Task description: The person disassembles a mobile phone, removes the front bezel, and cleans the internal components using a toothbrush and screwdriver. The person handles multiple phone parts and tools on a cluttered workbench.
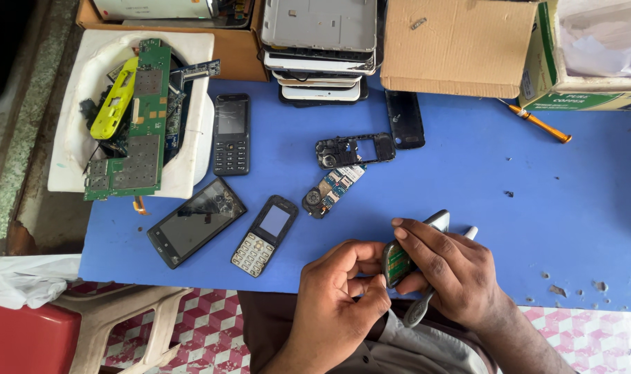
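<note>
Both hands, left [343, 291] and right [443, 266], gripped an opened phone [398, 260] (board exposed), right also clutching a tool [419, 308] for prying.

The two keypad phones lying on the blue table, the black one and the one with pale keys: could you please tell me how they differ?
The black keypad phone lies straight, near the white tray; the pale-keyed phone lies tilted, nearer the left hand.
The black keypad phone has dark keys and a dark screen; the pale-keyed phone has light keys and a bluish-grey screen.
Both lie face up, untouched, on the blue table.
</note>
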